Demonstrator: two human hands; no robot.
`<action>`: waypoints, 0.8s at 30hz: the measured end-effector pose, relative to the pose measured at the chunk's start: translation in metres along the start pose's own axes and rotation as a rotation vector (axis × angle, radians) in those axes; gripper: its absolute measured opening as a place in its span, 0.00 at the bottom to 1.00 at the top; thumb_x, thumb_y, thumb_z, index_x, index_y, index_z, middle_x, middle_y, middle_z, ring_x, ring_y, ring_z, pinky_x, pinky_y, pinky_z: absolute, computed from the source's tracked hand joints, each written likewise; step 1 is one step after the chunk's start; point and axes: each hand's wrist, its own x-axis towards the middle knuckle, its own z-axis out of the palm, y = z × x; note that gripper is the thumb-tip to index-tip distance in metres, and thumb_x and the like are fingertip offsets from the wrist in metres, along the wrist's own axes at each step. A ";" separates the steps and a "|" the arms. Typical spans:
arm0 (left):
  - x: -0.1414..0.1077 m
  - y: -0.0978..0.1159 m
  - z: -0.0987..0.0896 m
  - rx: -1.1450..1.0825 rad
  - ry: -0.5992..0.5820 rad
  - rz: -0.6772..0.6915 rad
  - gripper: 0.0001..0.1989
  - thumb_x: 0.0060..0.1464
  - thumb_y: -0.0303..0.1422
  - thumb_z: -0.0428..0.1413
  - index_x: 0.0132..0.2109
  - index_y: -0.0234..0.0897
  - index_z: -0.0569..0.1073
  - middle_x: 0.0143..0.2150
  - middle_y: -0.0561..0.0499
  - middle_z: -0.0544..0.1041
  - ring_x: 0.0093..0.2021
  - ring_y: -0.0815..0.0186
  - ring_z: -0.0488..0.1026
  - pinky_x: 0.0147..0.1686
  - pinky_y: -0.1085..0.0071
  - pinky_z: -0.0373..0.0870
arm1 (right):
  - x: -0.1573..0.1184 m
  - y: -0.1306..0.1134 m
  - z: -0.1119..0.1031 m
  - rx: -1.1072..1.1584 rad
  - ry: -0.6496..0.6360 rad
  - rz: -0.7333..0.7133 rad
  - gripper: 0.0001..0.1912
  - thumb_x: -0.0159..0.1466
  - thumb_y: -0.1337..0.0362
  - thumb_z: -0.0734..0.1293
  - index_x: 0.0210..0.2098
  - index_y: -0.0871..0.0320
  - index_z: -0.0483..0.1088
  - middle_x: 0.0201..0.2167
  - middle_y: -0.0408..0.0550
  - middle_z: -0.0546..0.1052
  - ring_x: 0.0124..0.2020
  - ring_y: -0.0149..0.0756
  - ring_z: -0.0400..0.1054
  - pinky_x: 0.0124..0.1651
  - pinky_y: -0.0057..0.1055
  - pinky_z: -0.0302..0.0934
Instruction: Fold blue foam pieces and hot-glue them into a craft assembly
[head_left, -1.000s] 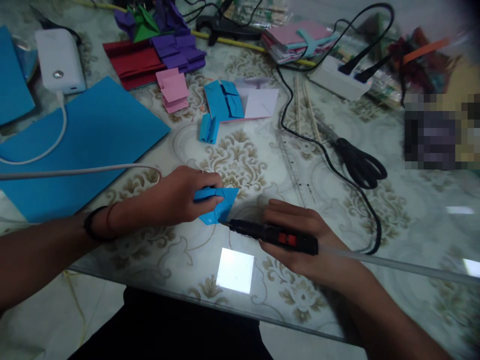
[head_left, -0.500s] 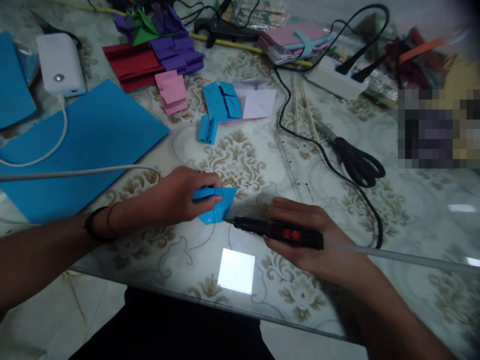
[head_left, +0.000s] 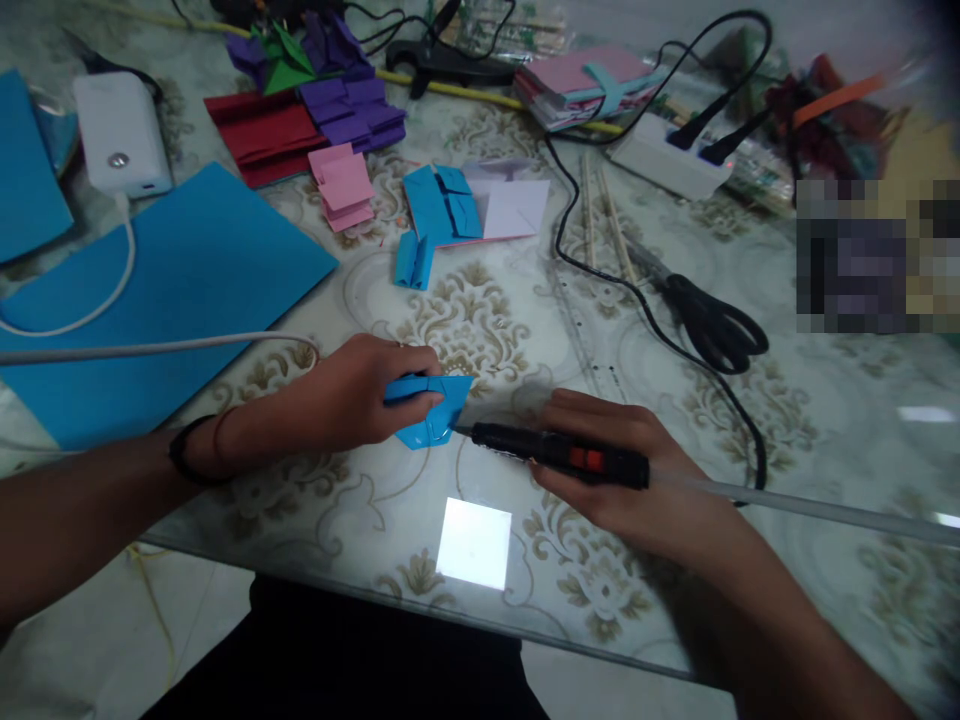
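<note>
Pinched between the thumb and fingers of my left hand (head_left: 375, 388) is a small folded blue paper piece (head_left: 450, 400), held just above the table. A shiny line, which looks like clear glue, runs along its lower part. My right hand (head_left: 600, 450) is closed around a black glue gun (head_left: 555, 453) with a red switch, and a whitish glue stick (head_left: 795, 502) sticks out of its back end. The gun's nozzle points left, close to the right edge of the blue piece; whether they touch I cannot tell.
Large blue paper (head_left: 172, 290) and a white power bank (head_left: 124, 135) lie left. Behind are folded red paper (head_left: 262, 135), purple paper (head_left: 352, 110), pink paper (head_left: 341, 185) and a blue-and-white folded piece (head_left: 465, 205). Black scissors (head_left: 716, 325), a cord (head_left: 645, 300) and a power strip (head_left: 667, 155) lie right.
The glue gun's nozzle has drawn slightly right and up, away from the blue piece. The shiny line on the paper shows more plainly. My left hand has barely moved.
</note>
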 end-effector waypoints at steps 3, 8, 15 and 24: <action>0.000 -0.001 0.000 -0.012 -0.005 0.001 0.05 0.63 0.34 0.60 0.39 0.37 0.77 0.30 0.55 0.80 0.30 0.67 0.76 0.32 0.72 0.63 | 0.000 -0.001 -0.002 -0.021 -0.031 0.015 0.04 0.63 0.63 0.75 0.38 0.50 0.79 0.33 0.49 0.80 0.34 0.45 0.77 0.32 0.38 0.72; 0.000 0.004 -0.003 0.016 -0.025 -0.015 0.05 0.64 0.33 0.60 0.39 0.35 0.78 0.30 0.54 0.79 0.31 0.67 0.76 0.32 0.72 0.63 | 0.003 -0.002 -0.003 -0.027 0.008 0.020 0.03 0.63 0.62 0.75 0.38 0.51 0.80 0.34 0.50 0.81 0.34 0.45 0.78 0.34 0.39 0.73; -0.001 0.004 -0.003 0.010 -0.018 -0.028 0.06 0.63 0.33 0.60 0.39 0.36 0.78 0.29 0.55 0.79 0.29 0.68 0.76 0.31 0.72 0.62 | 0.006 -0.005 -0.003 -0.017 -0.042 0.013 0.01 0.63 0.65 0.73 0.34 0.52 0.78 0.30 0.47 0.77 0.31 0.41 0.74 0.30 0.36 0.68; 0.001 0.001 0.000 -0.014 0.004 -0.007 0.05 0.62 0.33 0.60 0.38 0.37 0.78 0.29 0.56 0.80 0.29 0.68 0.76 0.30 0.73 0.62 | 0.006 -0.008 0.004 -0.015 -0.003 -0.029 0.03 0.63 0.67 0.72 0.33 0.52 0.76 0.30 0.47 0.77 0.31 0.41 0.74 0.34 0.38 0.69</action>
